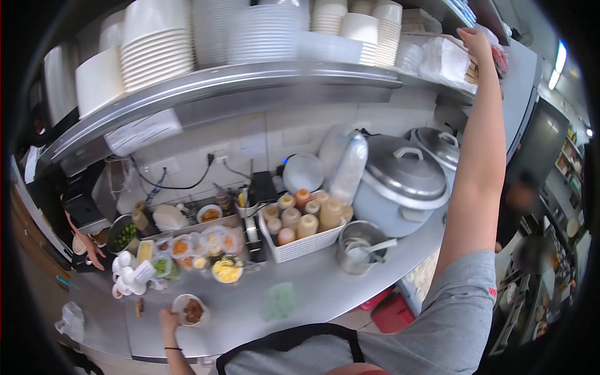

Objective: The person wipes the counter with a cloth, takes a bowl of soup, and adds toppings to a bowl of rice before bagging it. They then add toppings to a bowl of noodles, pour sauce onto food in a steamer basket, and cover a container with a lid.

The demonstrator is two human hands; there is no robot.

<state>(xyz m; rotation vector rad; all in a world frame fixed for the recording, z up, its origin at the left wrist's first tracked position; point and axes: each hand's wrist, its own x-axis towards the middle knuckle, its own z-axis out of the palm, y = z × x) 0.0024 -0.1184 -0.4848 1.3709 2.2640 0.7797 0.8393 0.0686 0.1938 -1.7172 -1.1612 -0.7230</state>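
My left hand [169, 319] is low on the steel counter, its fingers closed on the left side of a white bowl [179, 303]. Brown, saucy food [193, 310] fills part of that bowl. High at the right, my right hand [476, 42] is stretched up to the end of the overhead shelf, its fingers bent together beside plastic-wrapped packs [444, 57]. What those fingers pinch, if anything, is too small to make out. A bowl of yellow shreds [227, 270] stands behind the left hand's bowl, among small tubs of toppings [182, 247].
Stacked white bowls [156, 47] line the shelf [250, 75] overhead. A white basket of squeeze bottles [306, 249], a metal pot [361, 250] and a large lidded cooker [400, 181] stand along the back. A green cloth [279, 301] lies in front. Another person's hand [92, 251] shows at far left.
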